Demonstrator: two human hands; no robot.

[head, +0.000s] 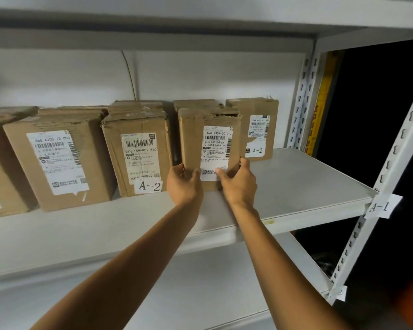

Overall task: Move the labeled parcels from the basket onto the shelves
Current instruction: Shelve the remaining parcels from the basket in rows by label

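Note:
A brown cardboard parcel (209, 144) with a white shipping label stands upright on the white shelf (296, 186). My left hand (184, 183) grips its lower left corner and my right hand (239, 181) grips its lower right corner, thumbs on the front face. Beside it stand other labelled parcels: one marked A-2 (138, 148) on the left, a small one marked A-2 (258, 129) behind on the right, and a larger one (57, 163) further left. The basket is out of view.
A white perforated upright (382, 177) carries a paper tag reading A-1 (380, 207). A lower shelf (200, 294) lies beneath. The shelf above (153, 36) hangs low over the parcels. Dark space lies to the right of the rack.

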